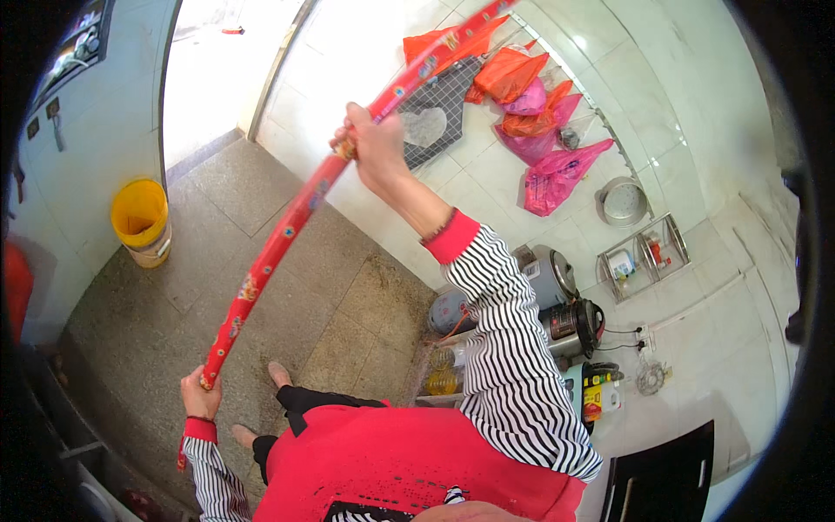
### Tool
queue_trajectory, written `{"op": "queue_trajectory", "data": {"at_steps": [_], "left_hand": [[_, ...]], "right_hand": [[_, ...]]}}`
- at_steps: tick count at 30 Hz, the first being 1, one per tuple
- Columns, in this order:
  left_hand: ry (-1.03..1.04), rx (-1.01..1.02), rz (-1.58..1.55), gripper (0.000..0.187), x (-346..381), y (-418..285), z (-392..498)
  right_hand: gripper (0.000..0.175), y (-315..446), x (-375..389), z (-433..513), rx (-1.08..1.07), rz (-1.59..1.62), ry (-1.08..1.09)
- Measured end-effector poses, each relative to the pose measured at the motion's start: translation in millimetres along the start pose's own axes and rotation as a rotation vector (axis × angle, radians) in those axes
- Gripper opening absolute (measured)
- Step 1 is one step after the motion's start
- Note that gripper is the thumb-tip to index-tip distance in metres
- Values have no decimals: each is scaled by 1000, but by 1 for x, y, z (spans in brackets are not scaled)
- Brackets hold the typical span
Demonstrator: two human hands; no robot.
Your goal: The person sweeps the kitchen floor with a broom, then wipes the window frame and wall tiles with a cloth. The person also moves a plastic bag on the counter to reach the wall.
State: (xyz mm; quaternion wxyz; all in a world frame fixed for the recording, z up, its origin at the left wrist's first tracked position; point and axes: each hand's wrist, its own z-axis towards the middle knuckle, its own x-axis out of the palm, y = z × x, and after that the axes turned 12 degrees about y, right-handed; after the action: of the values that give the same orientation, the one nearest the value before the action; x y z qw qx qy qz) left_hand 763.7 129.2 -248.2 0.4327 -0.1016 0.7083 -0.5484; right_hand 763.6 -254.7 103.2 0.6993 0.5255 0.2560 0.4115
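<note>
A long red pole [285,236] with a printed cartoon pattern slants across the view, from lower left to the top edge, where its far end runs out of the picture. My left hand [201,395] grips it near the lower end, and a short red tip [181,459] shows below that hand. Higher up, my right hand [378,147] is wrapped around the pole with the arm stretched out. Behind the right hand, a dark checked bag or cloth [450,107] hangs on the tiled wall, and the pole crosses in front of it.
Orange and pink plastic bags [512,75] hang from a wall rail. Below them are a round metal pan [624,201], a wire rack [646,258], a rice cooker [551,277] and an electric pressure cooker [573,328]. A yellow bucket [140,218] stands by the bright doorway [209,85].
</note>
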Motion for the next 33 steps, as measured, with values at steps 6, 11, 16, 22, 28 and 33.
{"op": "queue_trajectory", "data": {"at_steps": [6,11,16,22,28,33], "left_hand": [[-93,137,239,19,-40,14,33],[-122,103,378,26,-63,60,26],[-53,-168,305,11,-23,134,-77],[-16,-379,-154,20,38,98,-89],[13,-300,-155,25,56,71,-52],[238,-383,25,28,59,127,-109]], "right_hand": [[17,22,-23,-35,-38,23,-250],[16,-27,3,-73,-98,3,-249],[15,-98,63,-98,140,-51,-158],[25,-147,90,5,283,-180,-15],[24,-158,90,61,268,-160,42],[21,-165,64,-60,292,-132,32]]}}
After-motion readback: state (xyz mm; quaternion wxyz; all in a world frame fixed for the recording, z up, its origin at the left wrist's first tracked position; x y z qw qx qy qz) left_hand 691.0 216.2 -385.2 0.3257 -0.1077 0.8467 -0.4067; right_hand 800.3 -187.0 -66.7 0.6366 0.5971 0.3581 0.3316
